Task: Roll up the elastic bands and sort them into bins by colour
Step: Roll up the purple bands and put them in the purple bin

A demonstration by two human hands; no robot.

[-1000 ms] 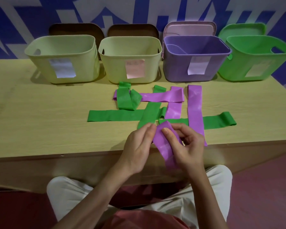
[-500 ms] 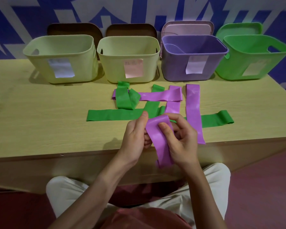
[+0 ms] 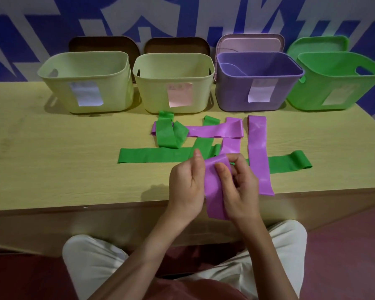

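Since a second ago both hands have lifted the purple band (image 3: 214, 187) slightly toward the bins, its top edge now folded over. The left hand (image 3: 187, 185) curls round the band's left edge; the right hand (image 3: 239, 187) pinches it with its thumb (image 3: 224, 173) on top, other fingers seemingly curled behind. The band hangs over the table (image 3: 52, 159) edge, well short of the purple bin (image 3: 258, 83).
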